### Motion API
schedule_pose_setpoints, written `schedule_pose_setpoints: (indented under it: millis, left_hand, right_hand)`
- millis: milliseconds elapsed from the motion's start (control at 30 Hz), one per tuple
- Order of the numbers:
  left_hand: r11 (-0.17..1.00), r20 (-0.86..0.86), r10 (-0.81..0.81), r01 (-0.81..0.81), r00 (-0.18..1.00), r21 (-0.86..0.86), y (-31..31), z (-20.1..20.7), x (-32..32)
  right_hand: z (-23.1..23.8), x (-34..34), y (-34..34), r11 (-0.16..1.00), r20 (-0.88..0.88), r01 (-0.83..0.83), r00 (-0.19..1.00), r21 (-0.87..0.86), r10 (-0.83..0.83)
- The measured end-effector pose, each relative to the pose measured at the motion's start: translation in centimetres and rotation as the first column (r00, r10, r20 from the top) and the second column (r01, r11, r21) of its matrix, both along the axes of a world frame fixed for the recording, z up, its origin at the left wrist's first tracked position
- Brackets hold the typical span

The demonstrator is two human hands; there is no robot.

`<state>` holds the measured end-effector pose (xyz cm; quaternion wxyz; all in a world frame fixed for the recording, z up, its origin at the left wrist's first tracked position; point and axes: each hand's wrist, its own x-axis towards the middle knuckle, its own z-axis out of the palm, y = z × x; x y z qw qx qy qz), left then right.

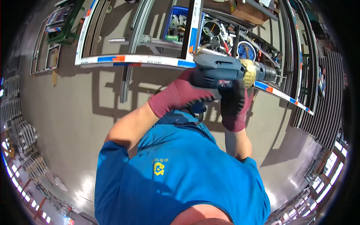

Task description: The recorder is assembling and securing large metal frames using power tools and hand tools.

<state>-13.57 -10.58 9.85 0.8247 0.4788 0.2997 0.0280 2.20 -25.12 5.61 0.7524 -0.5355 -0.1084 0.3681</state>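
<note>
A dark blue-grey power drill [217,71] lies level across both my gloved hands, its chuck [268,72] pointing right. Yellowish tape is wrapped round its front collar. My left hand [183,93], in a maroon glove, is closed round the rear end of the drill. From below, my right hand [237,103] grips the body behind the tape, its dark palm side partly showing. A thin bit seems to stick out of the chuck near a metal frame [157,60] with white, blue and orange film; whether it touches anything I cannot tell.
Beyond the frame are a blue bin [177,22] of parts, a round tub of blue pieces [246,51] and loose hardware. A cardboard box [249,13] stands at the far right. Long metal profiles [135,37] lie across the frame. Dark ribbed stock [326,97] is stacked at right.
</note>
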Motion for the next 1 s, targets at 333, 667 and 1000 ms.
schedule_pose_setpoints:
  millis: [333,667,1000]
  left_hand:
    - [0.967,0.198,0.245,-0.224,0.949,-0.122,23.2,-0.5,-1.5]
    - [0.927,-0.025,0.312,-0.31,0.95,-0.214,41.2,-12.2,-2.0]
    - [0.918,-0.1,0.285,-0.301,0.953,-0.258,46.5,-23.4,0.4]
  right_hand:
    - [2.9,4.7,22.7,0.919,0.498,-0.37,0.777,-0.133,0.385]
    - [-14.2,13.7,34.2,0.728,0.556,-0.049,0.612,-0.683,0.563]
    - [-14.5,12.9,35.0,0.725,0.416,-0.098,0.764,-0.682,0.494]
